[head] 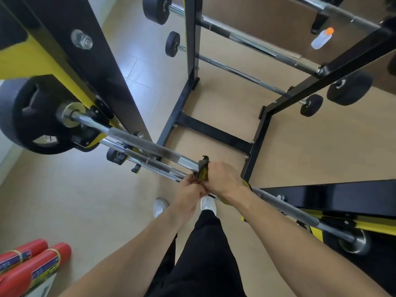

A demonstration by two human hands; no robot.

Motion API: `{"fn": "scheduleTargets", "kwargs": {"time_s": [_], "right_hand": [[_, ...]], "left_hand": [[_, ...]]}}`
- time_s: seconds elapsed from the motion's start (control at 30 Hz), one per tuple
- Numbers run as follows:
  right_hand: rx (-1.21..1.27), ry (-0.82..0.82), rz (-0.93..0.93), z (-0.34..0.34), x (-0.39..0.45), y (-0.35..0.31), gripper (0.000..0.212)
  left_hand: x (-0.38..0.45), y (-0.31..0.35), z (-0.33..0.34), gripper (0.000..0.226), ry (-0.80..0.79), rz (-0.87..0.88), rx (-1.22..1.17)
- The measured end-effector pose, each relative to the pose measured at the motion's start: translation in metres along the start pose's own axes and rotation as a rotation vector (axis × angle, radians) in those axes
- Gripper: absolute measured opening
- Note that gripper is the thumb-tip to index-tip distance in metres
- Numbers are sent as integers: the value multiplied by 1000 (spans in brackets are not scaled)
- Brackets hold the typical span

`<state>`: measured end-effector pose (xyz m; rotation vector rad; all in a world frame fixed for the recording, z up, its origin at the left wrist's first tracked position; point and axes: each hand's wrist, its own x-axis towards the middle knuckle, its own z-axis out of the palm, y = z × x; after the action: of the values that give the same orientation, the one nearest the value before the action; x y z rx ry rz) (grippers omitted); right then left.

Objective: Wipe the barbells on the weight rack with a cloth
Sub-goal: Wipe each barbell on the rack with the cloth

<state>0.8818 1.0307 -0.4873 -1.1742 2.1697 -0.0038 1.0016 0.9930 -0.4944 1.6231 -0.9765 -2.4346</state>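
The right hand (222, 179) covers most of the cloth (202, 171); only a dark and yellow fold shows just left of the grip. The barbell (145, 144) section under both hands is hidden. The left hand (189, 190) fingertips are concealed behind the right hand. Far right of the grip, the bar's end collar (356, 243) is blurred. The rack upright (64, 39) is cut off by the top edge.
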Motion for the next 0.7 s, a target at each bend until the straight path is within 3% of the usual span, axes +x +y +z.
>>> {"fn": "scheduleTargets", "kwargs": {"time_s": [0.17, 0.5, 0.7], "right_hand": [[-45, -18, -6, 0, 21, -27, 11], [0, 2, -38, 9, 71, -79, 24], [16, 87, -100, 11, 94, -119, 26]], "left_hand": [[2, 18, -20, 51, 4, -11, -54], [10, 54, -73, 35, 86, -23, -193], [13, 75, -112, 39, 105, 67, -251]]}}
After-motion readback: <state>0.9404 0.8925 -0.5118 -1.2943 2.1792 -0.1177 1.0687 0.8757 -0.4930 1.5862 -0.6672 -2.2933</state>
